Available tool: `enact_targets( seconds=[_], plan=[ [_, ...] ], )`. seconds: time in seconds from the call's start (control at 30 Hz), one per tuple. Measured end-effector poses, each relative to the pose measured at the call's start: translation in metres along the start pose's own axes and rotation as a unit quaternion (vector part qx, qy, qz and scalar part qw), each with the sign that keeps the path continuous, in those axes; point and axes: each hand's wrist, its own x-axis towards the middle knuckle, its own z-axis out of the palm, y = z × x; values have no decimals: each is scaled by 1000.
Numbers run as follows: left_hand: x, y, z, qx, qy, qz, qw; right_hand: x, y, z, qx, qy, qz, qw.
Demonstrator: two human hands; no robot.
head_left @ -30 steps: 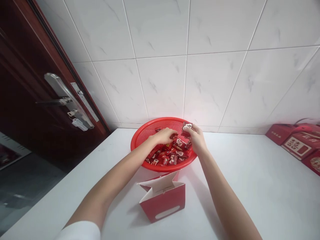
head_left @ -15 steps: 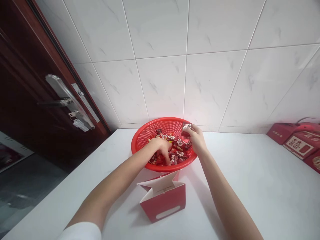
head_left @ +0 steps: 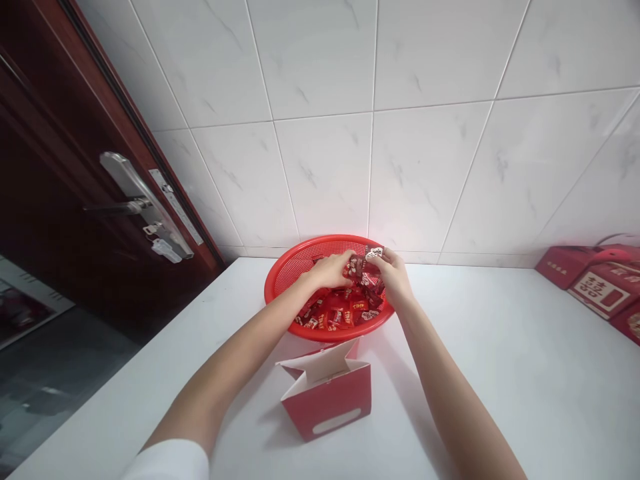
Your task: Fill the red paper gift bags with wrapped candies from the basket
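1. A white sleeve (head_left: pixel 167 461) sits at the bottom of the view, on the left arm.
2. A red paper gift bag (head_left: pixel 326 403) stands open on the white table (head_left: pixel 500 360), just in front of the basket. It looks light and stiff, so the top edge would be a good place to hold it.
3. The red plastic basket (head_left: pixel 280 280) has lots of small holes. A pile of wrapped candies (head_left: pixel 340 313) lies in it.
4. Each candy looks small, light and a bit slippery in its shiny wrapper. It is best to pinch one by its edge.
5. The left hand (head_left: pixel 330 271) is over the basket, with its fingers pressed together. Its fingertips (head_left: pixel 341 265) seem to pinch a dark red candy (head_left: pixel 355 267).
6. The right hand (head_left: pixel 395 277) is just beside the left hand, near the far rim. Its thumb and fingers pinch a white-marked candy (head_left: pixel 374 253).
7. Compared with the last picture, the left hand has come up out of the pile and moved closer to the right hand.
8. Behind the table are white wall tiles (head_left: pixel 325 173). A dark wood door with a metal handle (head_left: pixel 135 200) is on the left, and red gift boxes (head_left: pixel 600 287) are on the right.
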Motion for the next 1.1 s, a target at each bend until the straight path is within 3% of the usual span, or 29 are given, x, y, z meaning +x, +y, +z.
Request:
enact_targets(
  seconds=[0.2,0.33,0.43,0.77,1.1],
  plan=[
    [4,-27,-6,-25,52,-82,995,-1,-1,1,5,6,11,1000],
    [6,-41,-10,-25,-4,-186,982,0,-1,0,1,-1,6,1000],
    [8,-46,-10,-19,-28,-217,976,0,0,-1,2,2,9,1000],
    [15,-51,-3,-36,-98,-231,967,-2,-2,0,4,5,5,1000],
    [19,-55,3,-140,-29,-169,975,-5,-6,2,2,10,14,1000]
  ],
)
